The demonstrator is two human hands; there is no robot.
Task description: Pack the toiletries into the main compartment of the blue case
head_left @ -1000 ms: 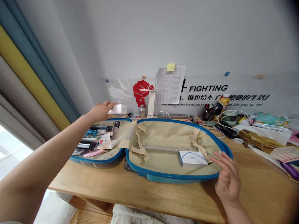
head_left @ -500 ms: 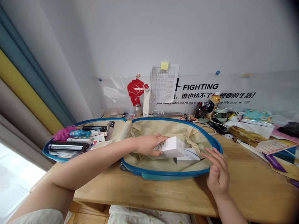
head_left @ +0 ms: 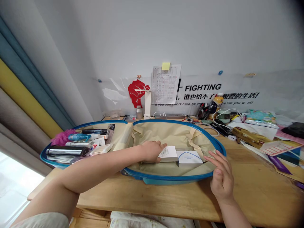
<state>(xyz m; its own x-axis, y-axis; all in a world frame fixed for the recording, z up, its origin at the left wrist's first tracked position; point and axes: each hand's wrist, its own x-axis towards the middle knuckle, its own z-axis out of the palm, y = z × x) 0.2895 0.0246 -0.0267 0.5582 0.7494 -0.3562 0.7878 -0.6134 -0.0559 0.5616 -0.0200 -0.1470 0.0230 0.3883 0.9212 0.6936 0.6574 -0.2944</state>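
Note:
An open suitcase [head_left: 166, 179] with a blue rim and beige lining lies on the wooden desk. In its right half, my left hand [head_left: 152, 151] is closed around the left end of a small white box [head_left: 169, 153], which sits low on the lining. Just right of it is a second white box [head_left: 190, 157] with a blue curved line; the two are side by side. My right hand [head_left: 220, 172] rests at the suitcase's right front rim, fingers stretched out and apart, holding nothing.
The suitcase's left half holds a purple bath puff [head_left: 63, 137], a black cylinder [head_left: 67, 150] and several packs. Behind it stand a white lamp [head_left: 147, 106] and a small bottle [head_left: 139, 112]. Papers, cables and a golden case [head_left: 249, 136] crowd the desk's right.
My left hand has lowered the white box from a tilted position above the lining to lie flat beside the other box. My right hand has stayed at the rim.

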